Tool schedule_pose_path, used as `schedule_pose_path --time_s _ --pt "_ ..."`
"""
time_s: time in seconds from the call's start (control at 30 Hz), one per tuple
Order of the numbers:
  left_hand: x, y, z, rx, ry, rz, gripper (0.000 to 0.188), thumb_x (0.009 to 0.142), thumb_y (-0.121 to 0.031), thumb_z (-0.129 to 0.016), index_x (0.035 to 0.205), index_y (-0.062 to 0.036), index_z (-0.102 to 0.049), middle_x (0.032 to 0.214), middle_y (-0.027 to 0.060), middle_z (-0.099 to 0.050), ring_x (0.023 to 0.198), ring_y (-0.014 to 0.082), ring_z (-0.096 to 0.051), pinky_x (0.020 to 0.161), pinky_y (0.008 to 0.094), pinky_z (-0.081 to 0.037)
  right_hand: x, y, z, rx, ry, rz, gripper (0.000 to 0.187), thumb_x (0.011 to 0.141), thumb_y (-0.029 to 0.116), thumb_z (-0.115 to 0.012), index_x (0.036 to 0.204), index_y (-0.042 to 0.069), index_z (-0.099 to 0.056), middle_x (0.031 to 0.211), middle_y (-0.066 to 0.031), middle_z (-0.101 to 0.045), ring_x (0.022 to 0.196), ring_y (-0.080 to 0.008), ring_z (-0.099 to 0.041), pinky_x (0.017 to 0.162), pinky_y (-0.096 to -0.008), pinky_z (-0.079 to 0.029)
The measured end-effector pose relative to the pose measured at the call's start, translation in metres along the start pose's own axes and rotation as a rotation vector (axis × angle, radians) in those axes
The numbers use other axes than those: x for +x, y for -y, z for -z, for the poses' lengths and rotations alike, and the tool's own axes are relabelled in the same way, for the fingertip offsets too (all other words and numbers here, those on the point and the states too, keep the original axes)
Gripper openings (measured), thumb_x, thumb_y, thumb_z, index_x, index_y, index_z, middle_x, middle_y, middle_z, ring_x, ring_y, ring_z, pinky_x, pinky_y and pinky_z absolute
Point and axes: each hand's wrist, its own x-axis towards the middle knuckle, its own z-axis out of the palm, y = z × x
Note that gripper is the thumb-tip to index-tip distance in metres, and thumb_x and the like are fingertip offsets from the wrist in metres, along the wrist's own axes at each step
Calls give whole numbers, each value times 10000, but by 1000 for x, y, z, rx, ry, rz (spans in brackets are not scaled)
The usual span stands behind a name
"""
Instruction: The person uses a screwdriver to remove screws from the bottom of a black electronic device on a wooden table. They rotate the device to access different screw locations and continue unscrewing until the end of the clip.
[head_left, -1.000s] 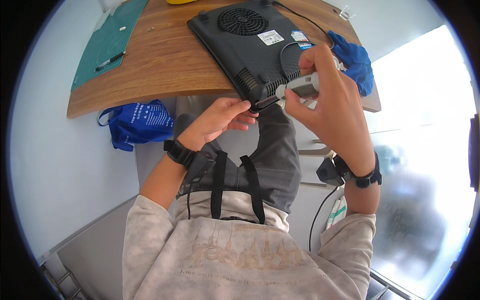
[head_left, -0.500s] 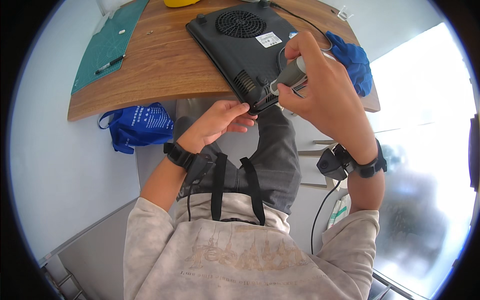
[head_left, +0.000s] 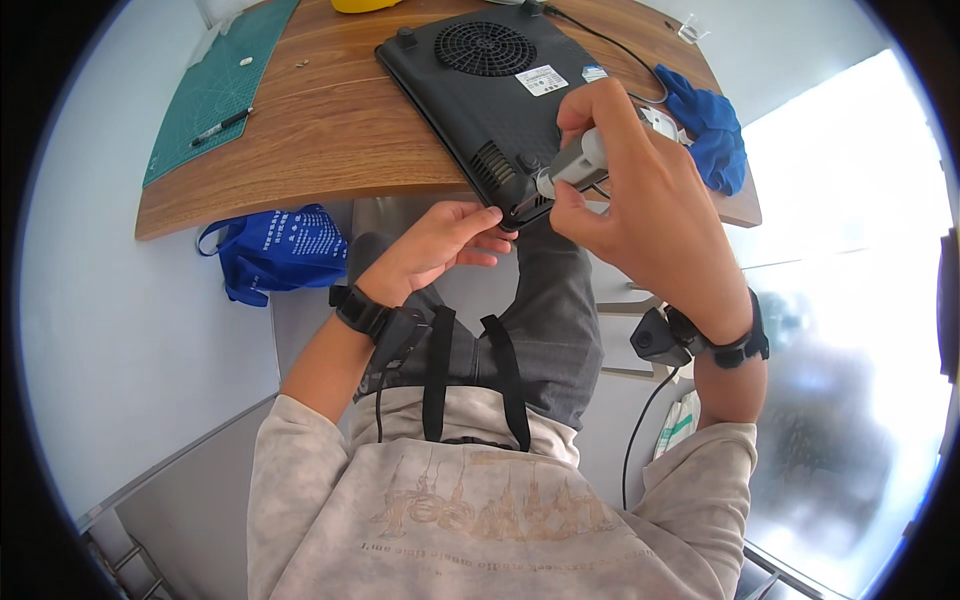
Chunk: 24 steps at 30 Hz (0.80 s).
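A black induction cooktop lies underside up on the table, its near corner jutting past the front edge. My left hand pinches that corner, thumb on top and fingers beneath. In my right hand is a grey electric screwdriver, held at a slant. Its thin bit points down into the corner, close beside my left thumb; the very tip is hard to make out. A round fan grille, vent slots and a white label show on the cooktop's underside.
On the wooden table, a green cutting mat at the left carries a pen. A blue cloth lies at the right, near a black cord. Below the table's left side sits a blue bag.
The screwdriver and my right hand have shifted slightly down and left, with the tool's tilt a little changed. The cooktop has moved very slightly right. My left hand keeps its hold.
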Motion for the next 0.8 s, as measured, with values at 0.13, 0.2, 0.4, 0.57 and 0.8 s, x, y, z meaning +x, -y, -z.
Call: schedule_pose_path --time_s 0.13,0.2,0.4,0.57,0.8 --pt "-2 0 -3 -24 -33 -38 344 1021 -337 -612 1164 -30 -672 1096 72 -710 981 147 -682 852 305 -572 -1 6 5 -54 73 -36 321 839 136 -774 1052 73 -542 892 -80 -644 727 -272 -645 629 -340 -512" --pt "-3 0 -5 -22 -36 -53 346 1021 -339 -611 1162 -29 -673 1095 71 -710 981 146 -681 853 304 -571 -2 7 7 -269 26 78 340 833 157 -789 1052 74 -543 891 -85 -645 707 -273 -637 625 -341 -506" --pt "0 1 -3 -16 -35 -17 349 1021 -345 -610 1155 -30 -674 1095 69 -710 979 143 -676 854 300 -570 -6 2 -3 -115 -68 63 358 838 181 -791 1069 71 -540 907 -99 -650 711 -280 -643 624 -362 -505" --pt "0 1 -2 -7 -35 -16 344 1023 -340 -606 1151 -29 -675 1098 70 -711 982 147 -677 856 303 -569 -7 -2 3 -43 -8 -3 371 836 184 -794 1071 63 -533 927 -108 -663 728 -275 -672 626 -373 -512" --pt "1 1 0 8 -24 2 328 1027 -350 -604 1175 -63 -661 1129 56 -708 971 122 -676 839 283 -564 -6 6 9 -394 92 -128 345 857 178 -784 1057 74 -524 898 -106 -658 624 -295 -651 599 -383 -506"
